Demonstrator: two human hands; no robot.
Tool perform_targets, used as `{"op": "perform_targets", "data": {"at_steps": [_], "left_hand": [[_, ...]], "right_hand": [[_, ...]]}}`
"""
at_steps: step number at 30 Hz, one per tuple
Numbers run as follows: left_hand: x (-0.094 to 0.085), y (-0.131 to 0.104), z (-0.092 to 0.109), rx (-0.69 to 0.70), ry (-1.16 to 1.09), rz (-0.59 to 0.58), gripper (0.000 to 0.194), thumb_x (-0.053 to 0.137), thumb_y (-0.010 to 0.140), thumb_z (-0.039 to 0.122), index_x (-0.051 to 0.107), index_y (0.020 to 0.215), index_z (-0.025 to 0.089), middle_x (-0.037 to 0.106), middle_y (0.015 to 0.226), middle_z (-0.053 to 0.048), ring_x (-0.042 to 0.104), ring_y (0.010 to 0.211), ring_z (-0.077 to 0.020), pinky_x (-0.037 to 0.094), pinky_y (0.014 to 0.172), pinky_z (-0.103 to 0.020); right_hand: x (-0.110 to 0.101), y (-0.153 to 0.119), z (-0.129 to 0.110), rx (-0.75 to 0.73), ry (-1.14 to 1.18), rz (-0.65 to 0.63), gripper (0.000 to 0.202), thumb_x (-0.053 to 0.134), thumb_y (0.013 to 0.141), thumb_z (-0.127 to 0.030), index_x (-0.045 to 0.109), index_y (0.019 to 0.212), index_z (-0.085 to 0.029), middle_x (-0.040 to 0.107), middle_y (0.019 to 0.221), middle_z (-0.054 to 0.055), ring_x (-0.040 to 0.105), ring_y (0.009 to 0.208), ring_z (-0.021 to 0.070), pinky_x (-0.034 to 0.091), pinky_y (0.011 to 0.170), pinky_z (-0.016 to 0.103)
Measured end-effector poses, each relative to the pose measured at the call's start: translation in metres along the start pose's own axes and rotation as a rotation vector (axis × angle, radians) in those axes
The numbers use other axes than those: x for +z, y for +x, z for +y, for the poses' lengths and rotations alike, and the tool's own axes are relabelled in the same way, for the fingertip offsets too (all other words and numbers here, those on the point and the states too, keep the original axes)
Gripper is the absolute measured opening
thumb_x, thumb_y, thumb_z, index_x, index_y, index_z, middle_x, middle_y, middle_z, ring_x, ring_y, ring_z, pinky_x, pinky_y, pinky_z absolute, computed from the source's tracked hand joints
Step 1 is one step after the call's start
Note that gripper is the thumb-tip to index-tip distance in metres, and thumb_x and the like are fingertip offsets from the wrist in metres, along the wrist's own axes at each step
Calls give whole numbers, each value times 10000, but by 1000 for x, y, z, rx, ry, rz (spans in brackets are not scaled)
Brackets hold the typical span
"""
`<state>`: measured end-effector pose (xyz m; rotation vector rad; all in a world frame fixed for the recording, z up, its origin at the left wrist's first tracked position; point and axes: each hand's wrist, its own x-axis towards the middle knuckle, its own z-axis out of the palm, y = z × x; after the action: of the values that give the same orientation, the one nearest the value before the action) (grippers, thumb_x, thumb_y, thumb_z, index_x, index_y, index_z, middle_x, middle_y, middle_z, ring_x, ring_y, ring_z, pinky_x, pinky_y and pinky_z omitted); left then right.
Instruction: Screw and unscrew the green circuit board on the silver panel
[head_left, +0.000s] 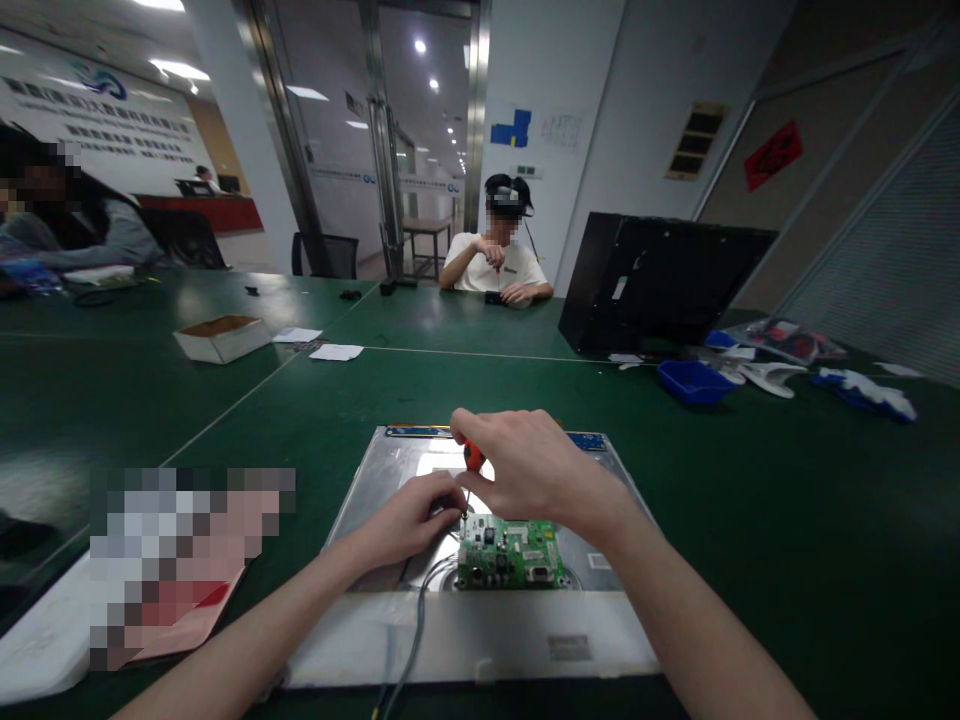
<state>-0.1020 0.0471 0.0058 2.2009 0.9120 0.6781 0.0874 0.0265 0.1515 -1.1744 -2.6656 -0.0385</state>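
My right hand (536, 465) grips a screwdriver (472, 456) with an orange and black handle, held upright with its shaft pointing down. The tip meets the upper left corner of a green circuit board (510, 555). Close to that tip, my left hand (420, 515) has its fingers pinched together; whatever is between them is too small to make out. Under the board lies a flat silver display panel (360, 520) with a blue strip (589, 441) along its far edge. Grey cables (420, 620) run from the board's left side toward me.
Left of the panel lie a white object (45, 630) and a pinkish sheet (195, 625), partly blurred. Farther off are an open cardboard box (223, 338), a black monitor (660, 280), a blue tray (694, 383) and gloves (862, 392). Another person (499, 250) sits across the table.
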Motion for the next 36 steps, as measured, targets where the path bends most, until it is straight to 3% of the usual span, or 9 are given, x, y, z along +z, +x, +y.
{"op": "perform_targets", "data": {"at_steps": [4,8,11,17,22,26,32,36], "left_hand": [[-2,0,5,-13,17,2,79,531,852,148,605,874,167,625,901,-46,567,823,-195,465,745,-313],[-2,1,5,4,15,5,94,536,846,143,603,908,164,628,880,-43,563,810,-193,462,756,-320],[-1,0,2,10,1,2,107,527,866,153,605,938,166,632,921,-51,568,840,-197,463,786,-331],[-1,-1,3,1,14,6,89,531,856,130,601,894,171,628,914,-38,563,832,-190,455,755,-313],[0,0,1,15,10,8,94,535,843,118,592,895,172,628,882,-28,560,806,-183,451,742,-303],[2,0,-3,20,-12,13,95,539,867,152,601,936,173,635,920,-38,568,833,-191,459,769,-320],[2,-1,-2,10,2,21,90,539,879,150,609,925,180,626,966,-39,568,868,-191,456,776,-321],[0,-1,-2,17,6,8,66,543,871,142,592,898,175,618,885,-27,559,813,-181,453,734,-301]], "right_hand": [[2,4,1,71,-85,-5,260,533,882,-474,559,900,-216,644,708,6,536,596,140,197,510,278],[1,3,1,41,-47,13,129,552,844,-307,538,915,-201,658,757,7,527,599,130,198,496,278],[-1,0,0,-1,7,21,157,577,780,-238,520,919,-192,668,821,14,537,632,131,219,498,276],[3,3,2,52,-96,30,275,546,877,-489,558,867,-215,652,709,2,544,596,138,187,496,281],[5,5,2,56,-91,33,136,554,858,-337,544,899,-208,664,737,-3,534,588,128,170,493,284],[2,2,0,11,-10,29,160,568,802,-260,520,939,-191,671,800,6,537,620,123,190,490,280],[2,3,1,40,-72,43,288,556,864,-500,546,878,-212,640,708,-5,519,581,130,185,497,275],[3,4,1,61,-82,18,217,533,890,-427,558,873,-212,627,687,-10,480,551,113,178,495,280]]}}
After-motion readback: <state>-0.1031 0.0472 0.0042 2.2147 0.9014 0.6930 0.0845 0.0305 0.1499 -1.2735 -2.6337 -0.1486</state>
